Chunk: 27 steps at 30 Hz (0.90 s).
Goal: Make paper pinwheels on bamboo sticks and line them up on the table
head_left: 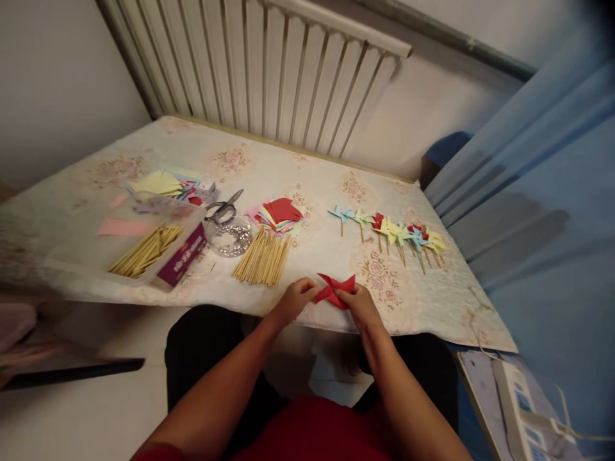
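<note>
Two bare hands meet over the near edge of the flowered cloth (321,179), both closed on one red paper pinwheel (343,283): the left hand (296,299) pinches its left-hand blade, the right hand (364,306) grips the other side, thumb near the middle. From here I see a row of stick sticks (262,259) fanned out beyond the left hand, cut paper squares (280,212) just behind them, and pinwheels on stems (394,232) lined up farther right.
</note>
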Available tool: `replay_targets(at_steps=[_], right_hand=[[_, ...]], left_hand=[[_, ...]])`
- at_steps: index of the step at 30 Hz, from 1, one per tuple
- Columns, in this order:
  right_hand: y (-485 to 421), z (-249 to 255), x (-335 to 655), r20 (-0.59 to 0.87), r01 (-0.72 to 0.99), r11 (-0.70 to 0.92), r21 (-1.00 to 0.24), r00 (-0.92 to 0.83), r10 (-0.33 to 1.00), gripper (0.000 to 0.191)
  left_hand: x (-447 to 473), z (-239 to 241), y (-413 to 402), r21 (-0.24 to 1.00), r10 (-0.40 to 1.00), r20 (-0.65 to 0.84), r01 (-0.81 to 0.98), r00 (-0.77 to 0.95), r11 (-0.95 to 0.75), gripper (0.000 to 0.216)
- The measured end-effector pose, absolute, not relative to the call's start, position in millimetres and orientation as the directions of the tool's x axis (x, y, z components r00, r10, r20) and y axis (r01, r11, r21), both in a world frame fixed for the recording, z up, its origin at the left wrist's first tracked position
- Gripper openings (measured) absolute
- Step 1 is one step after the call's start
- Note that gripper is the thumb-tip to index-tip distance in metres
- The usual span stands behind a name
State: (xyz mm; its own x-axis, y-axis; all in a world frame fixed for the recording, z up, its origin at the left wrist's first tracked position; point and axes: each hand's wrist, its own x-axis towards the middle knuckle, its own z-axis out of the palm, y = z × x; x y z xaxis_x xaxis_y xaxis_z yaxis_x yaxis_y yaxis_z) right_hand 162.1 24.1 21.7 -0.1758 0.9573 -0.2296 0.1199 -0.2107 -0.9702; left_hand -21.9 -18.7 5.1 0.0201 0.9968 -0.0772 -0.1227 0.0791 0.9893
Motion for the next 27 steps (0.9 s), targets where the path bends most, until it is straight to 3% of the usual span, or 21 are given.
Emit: replay_targets(at_steps=[7,14,18,21,27], right_hand=[[40.2,10.0,223.1,-0.259,-0.152,-0.252,-0.956,0.032,0.965,0.026],[47.2,-9.2,257.6,-0.267,-0.365,-0.229,-0.902,0.056,0.962,0.026],[47.7,-15.3,262.9,-0.274,-0.457,-0.241,-0.856,0.006,0.962,0.029],[48.3,-17.3,265.2,-0.282,-0.487,-0.254,-0.836,-0.016,0.959,0.028],[50.0,-17.8,265.3,-0.28,-0.509,-0.256,-0.822,-0.029,0.959,0.027]], left_hand=[[-17.9,-3.6,-26.0,0.97,0.971,-0.152,-0.215,-0.182,0.112,0.023],[-5.4,-14.2,-39.5,0.979,0.961,-0.049,0.179,-0.273,0.101,0.011],[-10.2,-15.4,-46.7,0.816,0.946,0.094,0.568,-0.311,0.106,0.012],[-20.9,-7.6,-51.8,0.728,0.937,0.13,0.673,-0.323,0.131,0.013],[-40.8,13.7,-52.6,0.297,0.918,0.09,0.891,-0.385,0.344,0.019]])
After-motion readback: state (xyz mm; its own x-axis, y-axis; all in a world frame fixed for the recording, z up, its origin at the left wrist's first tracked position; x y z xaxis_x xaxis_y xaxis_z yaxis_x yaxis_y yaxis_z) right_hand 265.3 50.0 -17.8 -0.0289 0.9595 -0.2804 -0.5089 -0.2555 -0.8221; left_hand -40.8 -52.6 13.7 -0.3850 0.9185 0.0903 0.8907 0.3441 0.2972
